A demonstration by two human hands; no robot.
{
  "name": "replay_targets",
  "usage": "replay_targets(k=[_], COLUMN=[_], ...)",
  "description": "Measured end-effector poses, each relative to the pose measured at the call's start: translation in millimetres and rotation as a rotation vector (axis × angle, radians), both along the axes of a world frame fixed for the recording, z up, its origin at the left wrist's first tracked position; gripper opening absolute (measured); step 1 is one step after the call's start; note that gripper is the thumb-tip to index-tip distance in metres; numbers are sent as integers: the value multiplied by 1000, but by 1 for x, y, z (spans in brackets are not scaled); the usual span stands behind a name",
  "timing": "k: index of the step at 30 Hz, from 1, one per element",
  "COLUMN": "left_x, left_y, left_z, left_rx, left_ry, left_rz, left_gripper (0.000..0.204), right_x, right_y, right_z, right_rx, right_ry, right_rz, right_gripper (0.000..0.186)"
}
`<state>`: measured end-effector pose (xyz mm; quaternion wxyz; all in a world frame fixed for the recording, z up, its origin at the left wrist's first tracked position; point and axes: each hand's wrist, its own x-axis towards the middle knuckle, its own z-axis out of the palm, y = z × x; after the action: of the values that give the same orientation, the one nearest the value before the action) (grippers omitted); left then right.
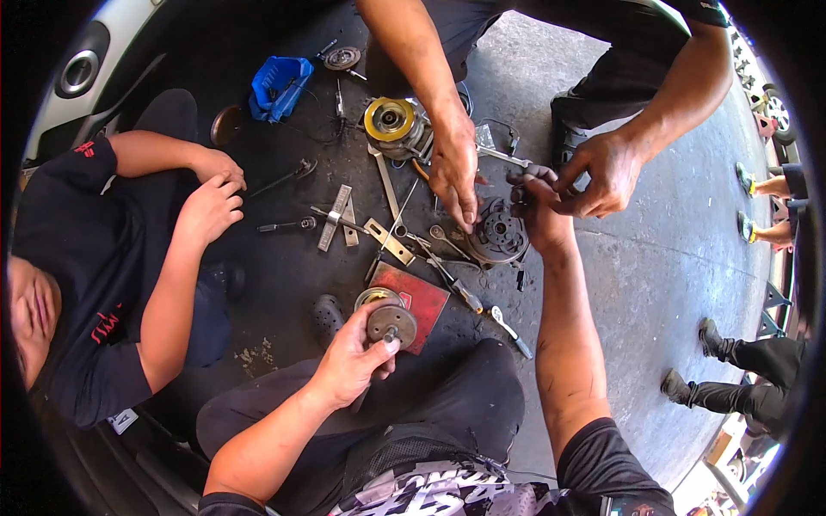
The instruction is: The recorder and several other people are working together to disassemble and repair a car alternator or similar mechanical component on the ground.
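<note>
My left hand (351, 357) is closed around a round metal plate (391, 323) with several holes and a bolt at its centre. A brassy ring (375, 297) shows behind that plate. Beyond my knees, my right hand (546, 211) has its blackened fingers curled, and what they hold, if anything, is hidden. Just left of it sits a dark round machine part (500, 236) with a hub, on the floor. A co-worker's hand (456, 168) reaches down to that part with stretched fingers. The co-worker's other hand (605, 175), its fingers bent, is close beside my right fingers.
Below the plate lies a red flat box (422, 297). A ratchet (509, 330), spanners and metal bars (389, 242) are scattered ahead. Farther off are a yellow-faced pulley (389, 119) and a blue tray (280, 86). Another person's hands (211, 206) rest at left.
</note>
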<state>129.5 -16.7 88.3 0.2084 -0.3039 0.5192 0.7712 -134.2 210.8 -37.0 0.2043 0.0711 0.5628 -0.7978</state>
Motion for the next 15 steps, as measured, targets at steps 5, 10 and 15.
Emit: replay_targets(k=[5, 10, 15], left_x=[12, 34, 51], left_y=[-11, -18, -16], left_z=[-7, -18, -26], left_rx=[-3, -31, -47], left_ry=[-77, -175, -329], left_rz=[48, 134, 174], left_gripper=[51, 46, 28], right_x=[-58, -87, -103], right_y=[13, -10, -33], right_z=[-68, -118, -147], right_rx=[505, 1182, 1297], right_ry=[89, 523, 757], right_rz=[199, 756, 945], right_gripper=[17, 26, 31])
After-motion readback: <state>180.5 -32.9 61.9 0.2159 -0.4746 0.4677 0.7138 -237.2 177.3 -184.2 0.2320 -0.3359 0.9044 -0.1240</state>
